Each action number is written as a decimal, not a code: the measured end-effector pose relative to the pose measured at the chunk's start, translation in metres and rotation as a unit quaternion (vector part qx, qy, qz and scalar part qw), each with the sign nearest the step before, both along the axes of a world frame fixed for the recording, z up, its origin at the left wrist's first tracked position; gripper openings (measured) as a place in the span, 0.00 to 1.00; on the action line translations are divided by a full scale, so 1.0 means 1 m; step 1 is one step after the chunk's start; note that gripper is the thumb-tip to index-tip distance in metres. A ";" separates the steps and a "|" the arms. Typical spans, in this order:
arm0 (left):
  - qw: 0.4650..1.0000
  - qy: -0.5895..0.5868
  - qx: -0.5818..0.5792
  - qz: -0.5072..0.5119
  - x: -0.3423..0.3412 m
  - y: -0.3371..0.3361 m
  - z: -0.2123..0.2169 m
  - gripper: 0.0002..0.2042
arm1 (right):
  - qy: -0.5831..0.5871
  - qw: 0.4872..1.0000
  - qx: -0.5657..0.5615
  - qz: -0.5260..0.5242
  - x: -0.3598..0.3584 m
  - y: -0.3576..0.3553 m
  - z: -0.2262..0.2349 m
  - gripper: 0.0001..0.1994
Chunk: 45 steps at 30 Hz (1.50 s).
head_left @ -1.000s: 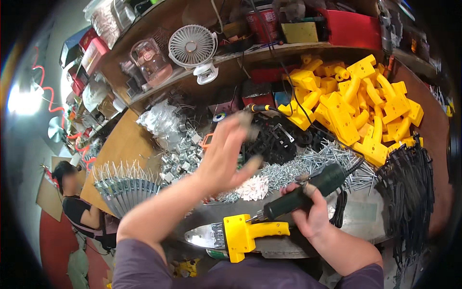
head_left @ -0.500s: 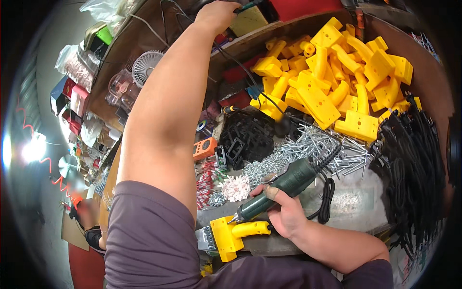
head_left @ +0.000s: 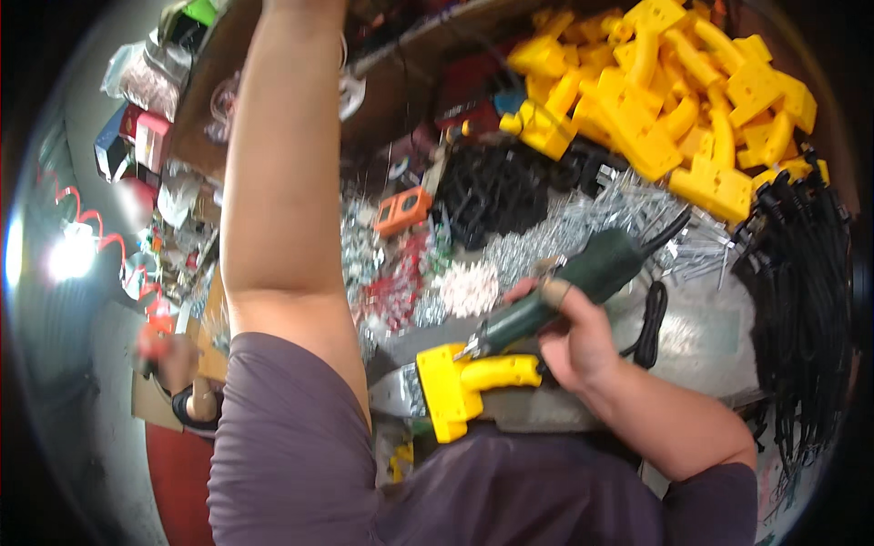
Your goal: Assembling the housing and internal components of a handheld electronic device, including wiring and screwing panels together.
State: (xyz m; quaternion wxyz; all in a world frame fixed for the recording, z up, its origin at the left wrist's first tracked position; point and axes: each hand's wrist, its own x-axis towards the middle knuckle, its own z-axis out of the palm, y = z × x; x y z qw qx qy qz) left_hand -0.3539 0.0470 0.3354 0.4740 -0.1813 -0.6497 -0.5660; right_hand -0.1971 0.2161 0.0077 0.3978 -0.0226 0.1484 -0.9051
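- Landmark: the yellow handle part point(head_left: 473, 382), lying nearest us at the bench's front edge.
- Our right hand point(head_left: 569, 341) is closed around the green power tool point(head_left: 555, 291), just right of and above the yellow handle part; the tool's nose points down-left at it. Grip is one-handed, so a slip could drive the tip off the part.
- The tool's black cord point(head_left: 648, 323) loops right of the yellow handle part, beside our wrist. It could snag or drag if we swing the tool.
- Our left arm point(head_left: 282, 173) reaches up past the frame's top edge; the hand is out of view, so we cannot tell whether it grips anything. The part looks unheld and may shift.
- Beyond the part: loose metal screws point(head_left: 546, 232), then a pile of yellow parts point(head_left: 674, 100); black cable bundle point(head_left: 801, 300) far right. A knock could scatter these.
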 end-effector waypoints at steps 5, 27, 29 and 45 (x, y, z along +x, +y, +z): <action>0.971 -0.098 -0.128 -0.174 0.128 -0.069 -0.042 0.16 | 0.018 1.000 0.003 -0.004 -0.001 -0.001 0.001 0.13; 0.826 -0.276 0.012 -0.491 0.388 -0.067 -0.282 0.20 | 0.147 0.988 0.009 -0.052 -0.009 0.007 -0.014 0.26; 0.775 -0.317 -0.114 -0.535 0.400 -0.057 -0.281 0.20 | 0.146 0.988 0.004 -0.055 -0.005 0.004 -0.011 0.26; 0.885 -0.353 0.210 -0.219 0.346 -0.107 -0.237 0.17 | 0.154 0.987 -0.015 -0.051 -0.007 0.017 -0.003 0.22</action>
